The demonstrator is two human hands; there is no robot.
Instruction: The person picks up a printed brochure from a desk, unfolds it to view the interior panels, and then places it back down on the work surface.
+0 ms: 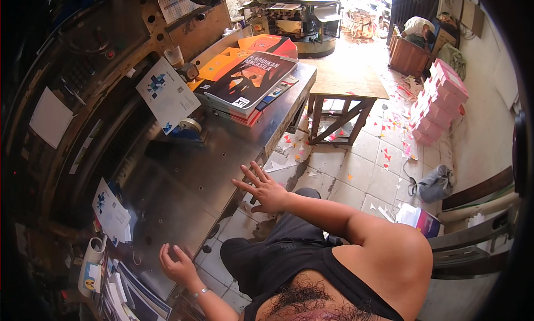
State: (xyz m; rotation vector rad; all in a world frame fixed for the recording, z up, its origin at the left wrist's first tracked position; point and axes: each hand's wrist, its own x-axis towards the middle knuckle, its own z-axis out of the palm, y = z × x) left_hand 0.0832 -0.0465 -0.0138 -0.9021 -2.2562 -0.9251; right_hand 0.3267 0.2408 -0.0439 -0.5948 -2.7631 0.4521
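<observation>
My right hand hangs over the front edge of the metal worktable, fingers spread and holding nothing. Lower down, my left hand hovers at the table's near edge, its fingers apart and bare. A metal bracelet circles that wrist. The nearest thing to my left hand is a pile of books and papers at the lower left. Beyond my right hand, a stack of dark-covered books lies on the far end of the table, with orange and red covers behind it.
Printed sheets hang on the machine along the left. A wooden table stands past the metal one. Paper scraps litter the tiles. Pink stacks lean by the right wall, near a grey bag. Someone is at the back.
</observation>
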